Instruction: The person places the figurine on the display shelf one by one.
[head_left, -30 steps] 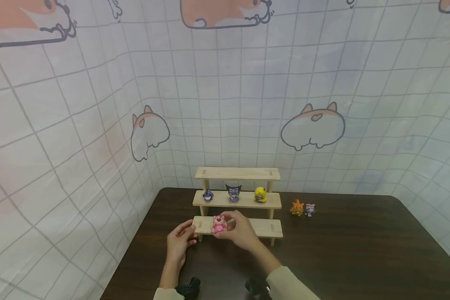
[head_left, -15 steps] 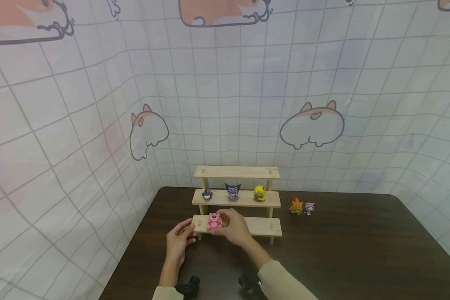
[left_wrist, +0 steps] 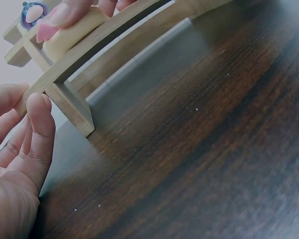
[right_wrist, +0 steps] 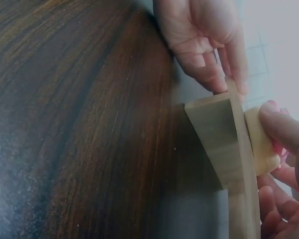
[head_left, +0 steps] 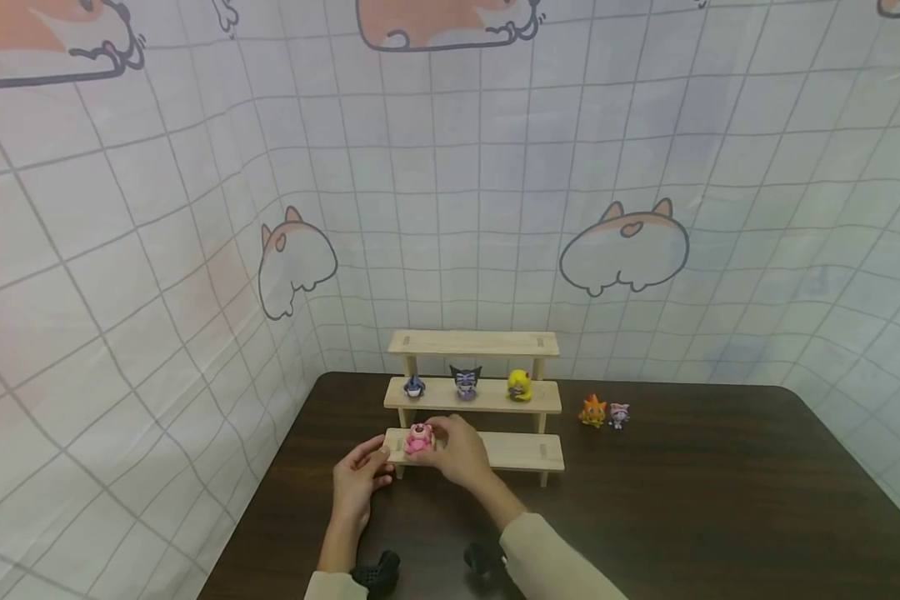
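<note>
My right hand (head_left: pixel 461 454) grips a pink bear figurine (head_left: pixel 418 439) between thumb and fingers, near the left end of the lowest step. In the right wrist view, the figurine's pale yellow base (right_wrist: pixel 261 144) lies right at the step's surface. A three-tier wooden display stand (head_left: pixel 525 451) bears it. My left hand (head_left: pixel 354 487) pinches the left end of that lowest step, thumb and fingers on either side of the board (left_wrist: pixel 65 67) in the left wrist view. The right hand covers part of the step in the head view.
On the middle step sit a blue figurine (head_left: pixel 414 387), a black-and-purple one (head_left: pixel 466 384) and a yellow one (head_left: pixel 519 386). An orange figurine (head_left: pixel 592 412) and a small pink-and-white one (head_left: pixel 618 415) stand on the dark table (head_left: pixel 690 500), right of the stand. A patterned cloth (head_left: pixel 480 192) hangs behind.
My right hand has slid the pink bear figurine leftward along the lowest step, closer to its left end. The left hand keeps its place on the step.
</note>
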### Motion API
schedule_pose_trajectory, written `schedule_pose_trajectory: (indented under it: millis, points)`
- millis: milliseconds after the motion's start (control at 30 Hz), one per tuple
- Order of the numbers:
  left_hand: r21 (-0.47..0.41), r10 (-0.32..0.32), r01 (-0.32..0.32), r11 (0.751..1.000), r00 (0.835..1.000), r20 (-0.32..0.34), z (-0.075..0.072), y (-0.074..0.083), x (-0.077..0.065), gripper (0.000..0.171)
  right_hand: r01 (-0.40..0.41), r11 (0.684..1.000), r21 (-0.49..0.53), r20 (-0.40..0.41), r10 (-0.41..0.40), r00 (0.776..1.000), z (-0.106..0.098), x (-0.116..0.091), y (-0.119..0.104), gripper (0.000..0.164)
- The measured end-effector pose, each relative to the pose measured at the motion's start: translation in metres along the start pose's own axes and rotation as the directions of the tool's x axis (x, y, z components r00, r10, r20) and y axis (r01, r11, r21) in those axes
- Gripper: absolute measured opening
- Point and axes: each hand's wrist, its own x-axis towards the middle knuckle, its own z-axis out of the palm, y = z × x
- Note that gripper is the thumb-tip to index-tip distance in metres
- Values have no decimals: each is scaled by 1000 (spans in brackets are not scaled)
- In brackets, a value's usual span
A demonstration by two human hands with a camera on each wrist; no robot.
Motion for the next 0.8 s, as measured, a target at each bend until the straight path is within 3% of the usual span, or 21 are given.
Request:
schedule_pose_trajectory:
  millis: [333, 800]
  points:
    - [11, -4, 4, 1000, 1000, -5, 1, 0, 0, 44, 16, 999, -51, -23, -17, 1000, 7, 6, 3, 59]
    - [14, -9, 9, 1000, 1000, -4, 1, 0, -1, 45, -29, 996, -79, -27, 27, 999, 8, 4, -3, 57]
